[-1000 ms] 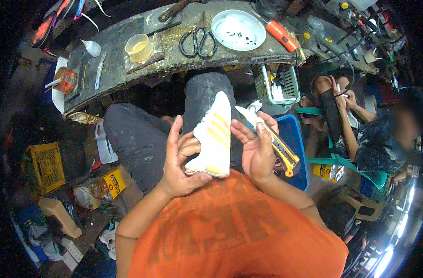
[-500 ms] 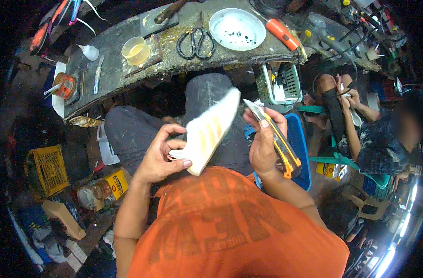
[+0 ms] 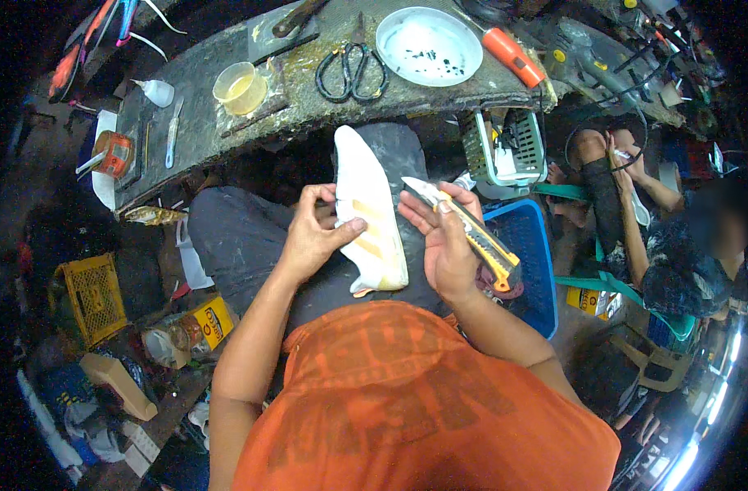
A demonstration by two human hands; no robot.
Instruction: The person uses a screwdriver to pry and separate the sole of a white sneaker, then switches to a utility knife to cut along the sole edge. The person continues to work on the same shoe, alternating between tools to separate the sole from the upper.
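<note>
A white shoe (image 3: 366, 176) with pale tan stripes on its side lies above my lap, toe pointing away from me. My left hand (image 3: 313, 233) grips it by its left side, thumb pressed on the stripes. In my right hand (image 3: 449, 254) is a yellow and black utility knife (image 3: 487, 245). Its blade is out and points up and left toward the shoe, with a gap between them. The right fingers are curled loosely behind the knife, thumb along its handle.
Ahead stands a worn workbench (image 3: 300, 123) with black-handled scissors (image 3: 351, 74), a white plate (image 3: 430, 49) with dark bits, a cup of yellowish stuff (image 3: 240, 88) and an orange-handled tool (image 3: 513, 59). A blue basket (image 3: 539, 270) sits at my right; beyond it, another person (image 3: 677, 254) works.
The shoe has turned from leaning right to nearly straight ahead, and my left thumb has moved from the heel onto the stripes. My right hand with the knife has shifted slightly left.
</note>
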